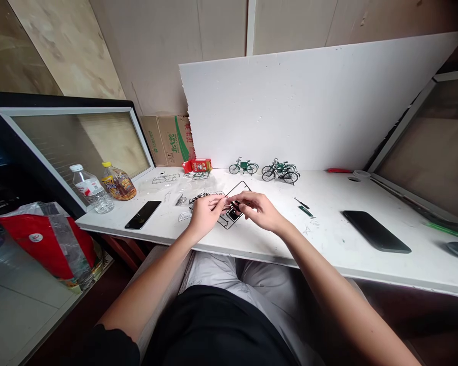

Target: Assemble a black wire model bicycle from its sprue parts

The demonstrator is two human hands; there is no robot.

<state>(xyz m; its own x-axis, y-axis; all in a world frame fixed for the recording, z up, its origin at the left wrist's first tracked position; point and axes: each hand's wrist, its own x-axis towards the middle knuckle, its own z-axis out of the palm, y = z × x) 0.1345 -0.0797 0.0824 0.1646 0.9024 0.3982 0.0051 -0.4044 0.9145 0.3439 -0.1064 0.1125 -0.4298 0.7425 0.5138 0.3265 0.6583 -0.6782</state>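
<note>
My left hand (206, 211) and my right hand (258, 208) meet over the white table (328, 234), fingers pinched together on a black plastic parts frame (232, 211) lifted just above the surface. The frame is a thin rectangular sprue with small black pieces in it. More parts frames (166, 178) lie flat farther back on the left. Three small model bicycles stand at the back: one green (244, 166) and a pair (280, 171) side by side.
A black phone (142, 214) lies left of my hands, another (376, 231) to the right. Small green tools (303, 207), a red box (200, 164), two bottles (91, 188), a white foam board (309, 101), a red bag (46, 239) at left.
</note>
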